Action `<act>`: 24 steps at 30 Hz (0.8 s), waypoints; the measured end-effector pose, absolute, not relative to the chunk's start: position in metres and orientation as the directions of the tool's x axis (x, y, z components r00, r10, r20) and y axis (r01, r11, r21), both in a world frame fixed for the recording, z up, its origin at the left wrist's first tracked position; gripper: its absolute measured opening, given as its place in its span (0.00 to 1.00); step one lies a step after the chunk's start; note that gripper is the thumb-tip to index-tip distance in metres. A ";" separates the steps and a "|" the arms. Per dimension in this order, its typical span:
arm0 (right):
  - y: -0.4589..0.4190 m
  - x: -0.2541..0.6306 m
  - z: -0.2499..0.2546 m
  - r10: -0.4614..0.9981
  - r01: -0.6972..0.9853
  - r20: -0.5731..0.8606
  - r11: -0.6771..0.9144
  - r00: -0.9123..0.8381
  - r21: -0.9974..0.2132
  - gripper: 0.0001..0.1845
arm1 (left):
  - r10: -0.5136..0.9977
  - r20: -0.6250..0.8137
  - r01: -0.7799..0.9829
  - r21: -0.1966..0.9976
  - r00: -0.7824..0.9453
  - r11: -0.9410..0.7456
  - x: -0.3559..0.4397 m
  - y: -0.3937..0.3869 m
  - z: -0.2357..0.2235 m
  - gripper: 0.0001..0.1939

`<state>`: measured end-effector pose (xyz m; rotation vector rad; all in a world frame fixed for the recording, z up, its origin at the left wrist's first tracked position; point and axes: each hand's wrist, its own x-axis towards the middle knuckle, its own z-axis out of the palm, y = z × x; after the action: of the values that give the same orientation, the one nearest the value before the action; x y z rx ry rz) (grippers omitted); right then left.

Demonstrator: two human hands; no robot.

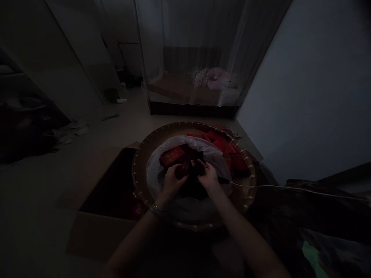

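- Near the middle of the frame, we curl our left hand (pixel 174 180) around a dark reddish object (pixel 183 168), thumb and fingers closed on its sides.
- Just to its right, our right hand (pixel 209 177) has bent fingers beside something dark; we cannot tell whether they pinch it.
- Beneath both hands, at the centre, we see a translucent plastic bag (pixel 153 164) in a round woven bamboo tray (pixel 158 139).
- A printed red packet (pixel 173 155) lies just upper left of our hands; more red packets (pixel 222 143) fill the tray's upper right.
- A white cord (pixel 275 186) runs to the right edge.
- Lower left, we have an open cardboard box (pixel 92 231).
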<state>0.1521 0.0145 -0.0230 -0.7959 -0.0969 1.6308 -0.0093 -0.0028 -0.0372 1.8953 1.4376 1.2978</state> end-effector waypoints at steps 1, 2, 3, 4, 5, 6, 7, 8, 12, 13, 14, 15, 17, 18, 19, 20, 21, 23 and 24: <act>0.014 0.151 -0.023 0.889 -0.852 -0.456 -0.254 -0.021 -0.457 0.16 | 0.907 0.420 0.509 0.775 0.027 -0.374 -0.009 -0.003 -0.037 0.22; 0.013 0.150 -0.023 0.880 -0.862 -0.474 -0.267 -0.037 -0.430 0.16 | 0.907 0.421 0.511 0.774 0.028 -0.374 -0.009 -0.004 -0.036 0.22; 0.012 0.149 -0.023 0.874 -0.872 -0.484 -0.274 -0.049 -0.406 0.17 | 0.907 0.420 0.511 0.773 0.030 -0.375 -0.009 -0.004 -0.036 0.22; 0.011 0.149 -0.022 0.871 -0.881 -0.489 -0.272 -0.054 -0.387 0.17 | 0.907 0.419 0.511 0.773 0.034 -0.376 -0.009 -0.004 -0.037 0.22; 0.010 0.148 -0.021 0.870 -0.890 -0.489 -0.266 -0.056 -0.371 0.17 | 0.907 0.420 0.511 0.771 0.039 -0.379 -0.009 -0.004 -0.037 0.22; 0.010 0.148 -0.021 0.874 -0.897 -0.484 -0.256 -0.055 -0.360 0.17 | 0.906 0.422 0.511 0.769 0.045 -0.383 -0.009 -0.004 -0.037 0.22; 0.010 0.148 -0.021 0.878 -0.903 -0.475 -0.245 -0.052 -0.354 0.16 | 0.904 0.425 0.511 0.767 0.050 -0.389 -0.009 -0.005 -0.038 0.22; 0.010 0.149 -0.021 0.884 -0.904 -0.465 -0.238 -0.050 -0.355 0.17 | 0.902 0.429 0.512 0.764 0.053 -0.393 -0.009 -0.005 -0.038 0.22; 0.011 0.148 -0.026 0.884 -0.859 -0.464 -0.280 -0.057 -0.428 0.17 | 0.899 0.434 0.515 0.760 0.050 -0.396 -0.009 -0.005 -0.038 0.22; 0.011 0.147 -0.027 0.881 -0.843 -0.469 -0.295 -0.058 -0.450 0.17 | 0.900 0.434 0.514 0.761 0.049 -0.395 -0.009 -0.005 -0.038 0.22; 0.011 0.147 -0.027 0.880 -0.831 -0.471 -0.303 -0.056 -0.466 0.17 | 0.900 0.434 0.511 0.763 0.049 -0.396 -0.009 -0.006 -0.038 0.22; 0.011 0.146 -0.026 0.880 -0.824 -0.471 -0.305 -0.053 -0.477 0.17 | 0.900 0.434 0.508 0.765 0.047 -0.396 -0.009 -0.006 -0.038 0.22; 0.011 0.146 -0.022 0.884 -0.826 -0.464 -0.300 -0.053 -0.477 0.18 | 0.900 0.434 0.509 0.765 0.048 -0.396 -0.009 -0.005 -0.038 0.22; 0.011 0.147 -0.018 0.885 -0.835 -0.463 -0.294 -0.054 -0.465 0.19 | 0.900 0.434 0.511 0.762 0.052 -0.397 -0.009 -0.005 -0.038 0.22; 0.011 0.147 -0.015 0.885 -0.848 -0.462 -0.286 -0.056 -0.446 0.19 | 0.899 0.434 0.514 0.759 0.057 -0.399 -0.009 -0.005 -0.038 0.22; 0.011 0.148 -0.011 0.885 -0.863 -0.462 -0.276 -0.057 -0.422 0.20 | 0.899 0.434 0.517 0.756 0.062 -0.401 -0.009 -0.005 -0.038 0.22; 0.011 0.149 -0.007 0.885 -0.877 -0.462 -0.268 -0.061 -0.398 0.21 | 0.898 0.434 0.520 0.753 0.067 -0.403 -0.009 -0.005 -0.038 0.23; 0.012 0.150 0.000 0.883 -0.899 -0.466 -0.253 -0.063 -0.358 0.21 | 0.898 0.434 0.523 0.750 0.070 -0.404 -0.010 -0.005 -0.039 0.22; 0.012 0.151 0.003 0.884 -0.907 -0.465 -0.243 -0.060 -0.345 0.21 | 0.898 0.435 0.526 0.748 0.071 -0.404 -0.010 -0.005 -0.039 0.22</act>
<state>0.1507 0.0120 0.0026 -0.6983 0.0439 1.6765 -0.0098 -0.0048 -0.0391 1.9613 1.4126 1.2720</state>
